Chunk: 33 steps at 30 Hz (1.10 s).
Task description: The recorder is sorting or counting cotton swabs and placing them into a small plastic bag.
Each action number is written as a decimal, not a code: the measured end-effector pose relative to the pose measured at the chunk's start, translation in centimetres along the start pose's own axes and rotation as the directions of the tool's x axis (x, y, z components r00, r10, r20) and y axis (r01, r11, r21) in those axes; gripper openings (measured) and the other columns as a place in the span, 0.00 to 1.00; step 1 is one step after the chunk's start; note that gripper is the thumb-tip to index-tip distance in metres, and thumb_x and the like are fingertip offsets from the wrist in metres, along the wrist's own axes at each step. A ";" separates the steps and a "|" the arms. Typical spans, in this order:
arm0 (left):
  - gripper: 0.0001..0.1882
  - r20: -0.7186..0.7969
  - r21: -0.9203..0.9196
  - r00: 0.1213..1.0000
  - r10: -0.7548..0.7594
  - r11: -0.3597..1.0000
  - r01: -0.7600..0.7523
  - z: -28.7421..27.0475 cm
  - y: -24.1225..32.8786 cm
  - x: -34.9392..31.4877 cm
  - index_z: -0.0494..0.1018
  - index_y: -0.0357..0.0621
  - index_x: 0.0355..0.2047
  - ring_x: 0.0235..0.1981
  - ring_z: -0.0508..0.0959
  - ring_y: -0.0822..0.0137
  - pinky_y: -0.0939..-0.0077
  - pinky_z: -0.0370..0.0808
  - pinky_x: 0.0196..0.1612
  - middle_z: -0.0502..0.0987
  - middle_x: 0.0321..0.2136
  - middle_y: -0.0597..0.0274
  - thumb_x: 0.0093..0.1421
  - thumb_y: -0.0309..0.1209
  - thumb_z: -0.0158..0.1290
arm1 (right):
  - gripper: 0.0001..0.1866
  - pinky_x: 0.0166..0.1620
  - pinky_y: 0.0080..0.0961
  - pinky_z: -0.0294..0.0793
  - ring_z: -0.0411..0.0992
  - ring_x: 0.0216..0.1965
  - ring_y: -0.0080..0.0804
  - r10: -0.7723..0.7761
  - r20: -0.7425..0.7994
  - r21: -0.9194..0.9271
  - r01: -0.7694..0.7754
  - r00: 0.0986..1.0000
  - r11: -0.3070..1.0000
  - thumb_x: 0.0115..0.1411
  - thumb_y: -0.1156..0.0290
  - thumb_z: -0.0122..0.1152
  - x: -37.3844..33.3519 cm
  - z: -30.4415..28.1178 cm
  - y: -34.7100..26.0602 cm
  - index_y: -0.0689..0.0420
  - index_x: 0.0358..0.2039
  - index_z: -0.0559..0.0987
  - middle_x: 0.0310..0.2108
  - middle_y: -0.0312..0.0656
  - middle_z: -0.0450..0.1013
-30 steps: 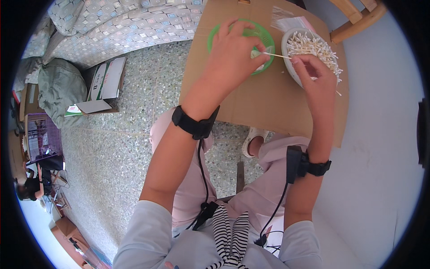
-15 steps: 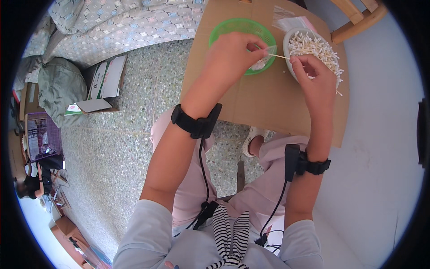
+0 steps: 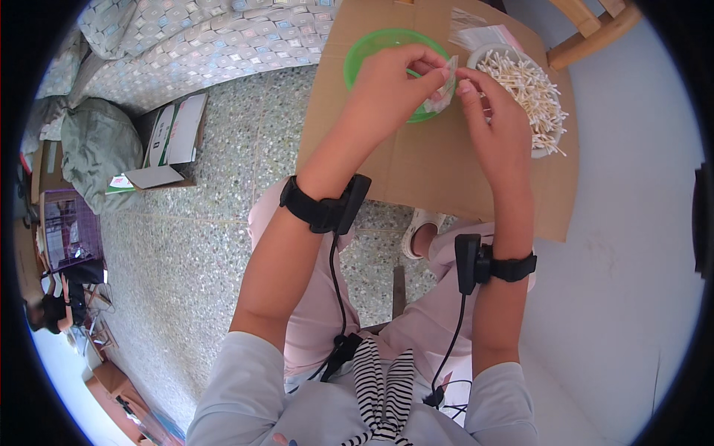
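Observation:
My left hand (image 3: 405,78) pinches a small clear plastic bag (image 3: 451,74) between thumb and fingertips, over the right side of a green basket (image 3: 351,68). White pieces show inside the basket, partly hidden by the hand and bag. My right hand (image 3: 498,119) is at the bag's right edge, thumb and forefinger drawn together. Whether a cotton swab is between those fingertips is hidden. Just right of that hand stands a pale oval bowl (image 3: 477,55) heaped with white-tipped cotton swabs (image 3: 524,85).
Both containers stand on a brown cardboard surface (image 3: 439,171). Flat clear plastic bags (image 3: 487,36) lie behind the bowl. A wooden chair part (image 3: 595,37) is at the far right, beside a white wall (image 3: 625,193). An open carton (image 3: 175,134) sits on the speckled floor at left.
My right hand has moved left, from beside the bowl to the bag. The cotton swab that stretched between the hands no longer shows. The bag now stands more upright.

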<state>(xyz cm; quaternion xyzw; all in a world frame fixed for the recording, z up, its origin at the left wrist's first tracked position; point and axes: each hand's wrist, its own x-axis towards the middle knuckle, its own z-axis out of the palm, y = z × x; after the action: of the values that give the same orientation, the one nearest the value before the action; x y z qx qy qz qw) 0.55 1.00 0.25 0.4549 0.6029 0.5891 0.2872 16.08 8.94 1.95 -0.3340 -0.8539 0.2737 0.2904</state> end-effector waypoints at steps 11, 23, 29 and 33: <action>0.17 -0.066 0.488 0.995 -0.074 0.868 0.097 0.3 0.9 -1.2 0.74 0.38 0.36 0.28 0.78 0.66 0.72 0.74 0.33 0.78 0.28 0.57 0.61 0.41 0.58 | 0.17 0.39 0.28 0.73 0.75 0.33 0.31 0.223 -0.027 -0.185 -0.224 0.974 0.957 0.55 0.66 0.67 1.1 -3.1 5.9 0.50 0.47 0.82 0.31 0.38 0.76; 0.13 -0.024 0.520 0.995 0.099 0.851 -0.072 0.1 0.3 -0.7 0.75 0.37 0.35 0.32 0.79 0.57 0.66 0.74 0.37 0.79 0.33 0.54 0.62 0.36 0.55 | 0.13 0.38 0.34 0.73 0.76 0.35 0.36 0.099 -0.154 -0.299 -0.142 0.983 0.944 0.53 0.63 0.69 2.5 -1.3 8.5 0.48 0.39 0.84 0.32 0.38 0.76; 0.13 -0.065 0.508 0.987 0.147 0.856 -0.094 -0.1 0.2 -0.7 0.76 0.38 0.37 0.32 0.79 0.60 0.67 0.74 0.37 0.79 0.33 0.56 0.62 0.37 0.55 | 0.10 0.36 0.27 0.73 0.76 0.31 0.31 0.211 -0.220 -0.188 -0.253 0.952 0.949 0.55 0.64 0.68 2.4 -1.8 6.0 0.51 0.36 0.84 0.33 0.36 0.78; 0.13 -0.090 0.412 0.962 0.257 0.889 -0.199 0.2 1.4 -0.6 0.78 0.40 0.40 0.32 0.78 0.64 0.70 0.73 0.35 0.79 0.31 0.60 0.60 0.36 0.58 | 0.09 0.36 0.19 0.72 0.74 0.31 0.22 0.253 -0.235 0.180 -0.213 0.938 0.960 0.57 0.66 0.68 1.1 -2.6 3.3 0.55 0.36 0.83 0.33 0.34 0.78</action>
<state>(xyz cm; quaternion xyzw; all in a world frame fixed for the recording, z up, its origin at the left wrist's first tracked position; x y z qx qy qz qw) 1.31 0.39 1.45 0.5283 0.6715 0.5144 0.0734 18.54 12.52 1.86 -0.4424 -0.7402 0.3251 0.3883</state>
